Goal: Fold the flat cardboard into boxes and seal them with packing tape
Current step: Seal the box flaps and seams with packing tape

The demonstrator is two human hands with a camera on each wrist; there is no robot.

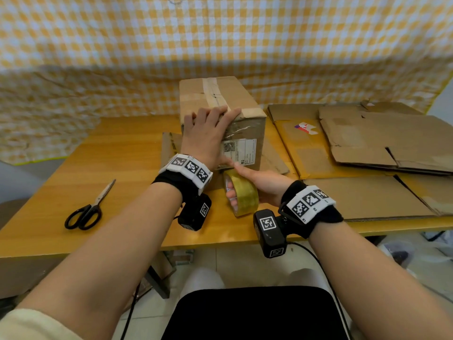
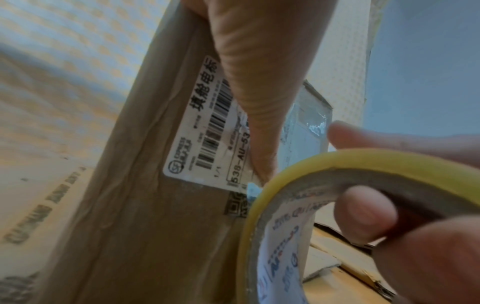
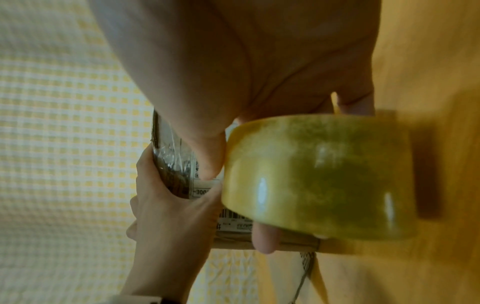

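From the head view, the left hand (image 1: 208, 133) lies flat with fingers spread over the near top edge of the cardboard box (image 1: 245, 123), pressing down where the tape comes over the corner. The right hand (image 1: 255, 185) holds the packing tape roll (image 1: 242, 195) just below and to the right of it, fingers hooked through the core and the forefinger stretched forward to the box's near face. Scissors (image 1: 85, 212) lie on the desk (image 1: 130, 143) well to the left of the left hand, untouched. Flat cardboard sheets (image 1: 367, 143) lie to the right of the right hand.

The left wrist view looks up along the box's near face at its shipping label (image 2: 205, 131). A left-hand finger runs down over the label, and the roll (image 2: 285, 185) sits just right of it with right-hand fingertips (image 2: 363, 214) inside the core.

The right wrist view shows the roll (image 3: 319, 176) against the palm, fingers curled through it, with the left hand (image 3: 168, 216) beyond on the box edge.

This looks like the sealing step: a strip seems to be drawn from the top seam down the near face. Next, the strip likely needs smoothing flat and then cutting, which calls for freeing a hand to reach left for the scissors while the tape stays taut.
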